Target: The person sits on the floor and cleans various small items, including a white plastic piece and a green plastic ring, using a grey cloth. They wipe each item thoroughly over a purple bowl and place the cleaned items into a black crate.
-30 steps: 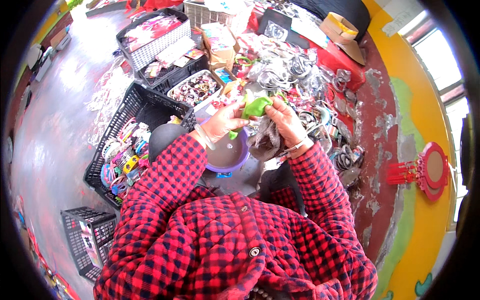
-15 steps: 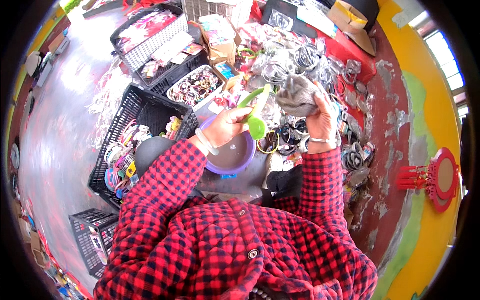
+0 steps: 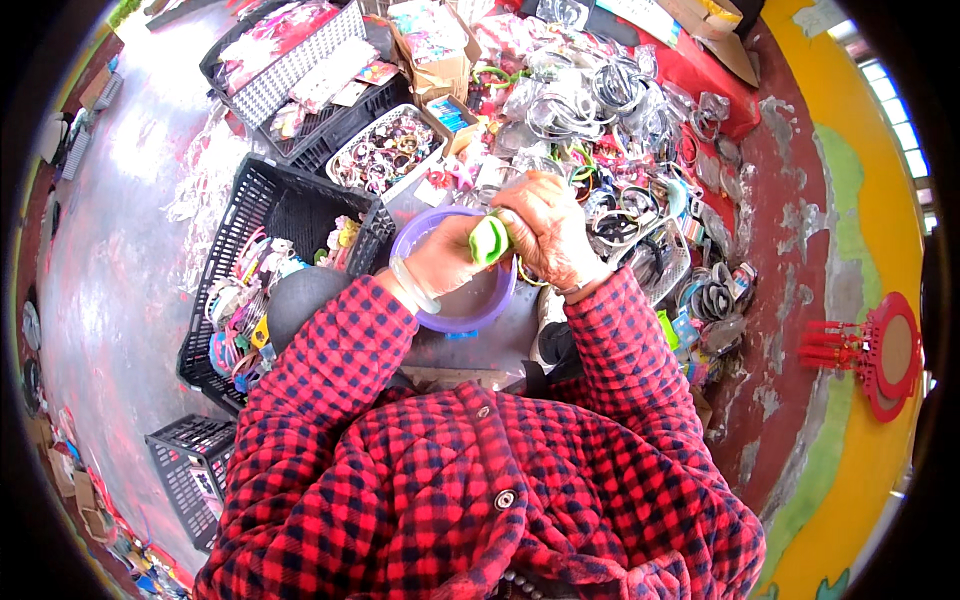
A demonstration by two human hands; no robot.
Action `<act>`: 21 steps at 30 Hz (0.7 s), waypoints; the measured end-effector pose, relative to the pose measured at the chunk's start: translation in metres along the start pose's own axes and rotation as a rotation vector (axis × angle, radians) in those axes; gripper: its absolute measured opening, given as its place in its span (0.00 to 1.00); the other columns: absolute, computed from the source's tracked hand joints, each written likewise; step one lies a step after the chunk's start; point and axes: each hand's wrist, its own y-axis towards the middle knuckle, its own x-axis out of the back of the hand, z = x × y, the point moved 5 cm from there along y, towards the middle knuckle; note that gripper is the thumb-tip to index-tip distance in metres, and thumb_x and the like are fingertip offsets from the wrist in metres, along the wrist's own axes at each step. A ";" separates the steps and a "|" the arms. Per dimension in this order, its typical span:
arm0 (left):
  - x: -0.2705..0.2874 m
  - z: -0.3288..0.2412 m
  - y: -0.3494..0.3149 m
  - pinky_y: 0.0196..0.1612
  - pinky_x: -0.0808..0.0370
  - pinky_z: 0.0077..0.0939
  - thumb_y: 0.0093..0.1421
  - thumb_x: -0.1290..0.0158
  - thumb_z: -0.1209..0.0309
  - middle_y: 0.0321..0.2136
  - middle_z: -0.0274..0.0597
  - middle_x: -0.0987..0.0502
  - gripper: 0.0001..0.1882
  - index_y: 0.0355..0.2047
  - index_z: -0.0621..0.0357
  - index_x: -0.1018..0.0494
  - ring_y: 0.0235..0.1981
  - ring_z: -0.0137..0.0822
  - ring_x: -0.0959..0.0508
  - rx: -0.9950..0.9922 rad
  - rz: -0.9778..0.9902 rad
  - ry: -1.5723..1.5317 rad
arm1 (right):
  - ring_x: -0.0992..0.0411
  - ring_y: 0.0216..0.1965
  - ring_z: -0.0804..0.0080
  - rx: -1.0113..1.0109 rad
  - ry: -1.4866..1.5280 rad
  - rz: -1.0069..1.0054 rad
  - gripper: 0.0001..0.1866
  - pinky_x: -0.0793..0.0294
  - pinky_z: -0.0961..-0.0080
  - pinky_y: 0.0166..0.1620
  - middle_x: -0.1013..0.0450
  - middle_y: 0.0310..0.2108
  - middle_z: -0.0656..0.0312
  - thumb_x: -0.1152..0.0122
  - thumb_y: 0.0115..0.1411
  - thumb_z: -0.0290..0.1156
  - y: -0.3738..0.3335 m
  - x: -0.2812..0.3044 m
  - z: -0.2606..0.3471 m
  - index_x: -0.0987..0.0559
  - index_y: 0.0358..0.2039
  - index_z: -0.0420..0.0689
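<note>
My left hand [image 3: 443, 262] is closed round a green headband [image 3: 489, 240], whose rounded green end shows between the fingers. Pressed up against it, my right hand [image 3: 550, 232] is wrapped round the headband's other part. The grey cloth that was in my right hand is now hidden within its curled fingers. Both hands meet over a purple basin [image 3: 402, 243] of murky water, which they partly cover.
Left of the basin stands a black crate [image 3: 213, 270] of headbands. A white tray [image 3: 435, 158] of small hair ties lies beyond, beside a cardboard box [image 3: 440, 75]. Bagged hair bands [image 3: 620, 90] are heaped at the far right. A smaller black crate [image 3: 180, 455] sits at lower left.
My right hand has come down and left to meet my left hand, closing over the headband. The grey cloth, plainly visible before, is now out of sight. The headband has turned.
</note>
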 end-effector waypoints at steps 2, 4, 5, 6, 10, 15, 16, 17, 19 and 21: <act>-0.004 -0.002 -0.002 0.34 0.32 0.16 0.57 0.52 0.77 0.27 0.31 0.27 0.10 0.40 0.61 0.28 0.29 0.21 0.30 -0.020 0.042 0.020 | 0.32 0.30 0.58 -0.001 -0.023 -0.024 0.07 0.35 0.62 0.38 0.31 0.23 0.57 0.44 0.48 0.32 -0.004 0.001 0.002 0.26 0.28 0.45; -0.007 -0.002 -0.005 0.35 0.31 0.17 0.58 0.52 0.77 0.27 0.33 0.26 0.10 0.40 0.61 0.28 0.31 0.21 0.29 0.007 0.050 -0.057 | 0.31 0.28 0.59 -0.045 -0.002 -0.011 0.05 0.34 0.63 0.35 0.31 0.21 0.58 0.44 0.48 0.32 -0.006 0.005 0.004 0.26 0.26 0.46; -0.009 -0.006 -0.006 0.35 0.31 0.17 0.58 0.53 0.77 0.28 0.34 0.26 0.10 0.40 0.61 0.28 0.31 0.21 0.29 -0.016 0.062 -0.008 | 0.32 0.23 0.60 -0.053 -0.032 -0.052 0.05 0.34 0.64 0.29 0.32 0.18 0.59 0.45 0.49 0.32 -0.009 0.006 0.002 0.27 0.22 0.46; -0.012 -0.014 -0.005 0.35 0.31 0.17 0.58 0.53 0.77 0.29 0.34 0.25 0.10 0.40 0.61 0.28 0.31 0.21 0.29 -0.038 0.077 0.040 | 0.32 0.22 0.59 -0.039 -0.038 -0.071 0.05 0.34 0.64 0.28 0.33 0.17 0.60 0.45 0.49 0.32 -0.009 0.008 0.003 0.28 0.21 0.47; -0.015 -0.020 -0.003 0.34 0.30 0.18 0.58 0.54 0.79 0.30 0.34 0.25 0.09 0.39 0.62 0.28 0.31 0.21 0.28 -0.140 0.051 0.275 | 0.34 0.18 0.57 -0.047 -0.003 -0.102 0.09 0.35 0.65 0.24 0.34 0.14 0.58 0.46 0.52 0.33 -0.008 0.018 0.001 0.28 0.18 0.46; -0.012 -0.015 -0.007 0.30 0.31 0.17 0.59 0.56 0.79 0.27 0.33 0.25 0.10 0.39 0.60 0.27 0.28 0.21 0.28 -0.070 0.083 0.191 | 0.36 0.17 0.57 -0.253 0.128 -0.005 0.16 0.37 0.67 0.23 0.35 0.14 0.56 0.53 0.57 0.38 -0.016 0.018 -0.019 0.30 0.18 0.42; -0.012 -0.017 -0.006 0.30 0.31 0.17 0.59 0.56 0.79 0.27 0.33 0.25 0.10 0.38 0.60 0.27 0.28 0.21 0.28 -0.074 0.097 0.176 | 0.36 0.17 0.59 -0.286 0.160 0.011 0.17 0.39 0.69 0.23 0.36 0.14 0.57 0.55 0.58 0.39 -0.018 0.017 -0.021 0.30 0.18 0.41; -0.013 -0.020 -0.006 0.30 0.31 0.17 0.59 0.56 0.79 0.27 0.33 0.25 0.10 0.38 0.60 0.27 0.28 0.21 0.28 -0.079 0.110 0.161 | 0.36 0.17 0.61 -0.357 0.221 0.040 0.19 0.38 0.70 0.23 0.37 0.14 0.57 0.55 0.59 0.40 -0.018 0.017 -0.024 0.30 0.19 0.40; -0.013 -0.025 -0.006 0.31 0.31 0.17 0.59 0.56 0.79 0.27 0.33 0.25 0.10 0.39 0.60 0.27 0.28 0.22 0.28 -0.028 0.114 0.185 | 0.35 0.18 0.61 -0.432 0.281 0.046 0.20 0.37 0.71 0.25 0.36 0.15 0.57 0.57 0.60 0.42 -0.021 0.018 -0.031 0.29 0.21 0.39; -0.013 -0.024 -0.006 0.32 0.30 0.18 0.58 0.56 0.80 0.28 0.33 0.25 0.10 0.39 0.61 0.28 0.28 0.22 0.28 -0.020 0.106 0.155 | 0.34 0.21 0.59 -0.383 0.241 0.000 0.20 0.36 0.70 0.28 0.34 0.17 0.56 0.59 0.61 0.42 -0.021 0.022 -0.027 0.28 0.22 0.39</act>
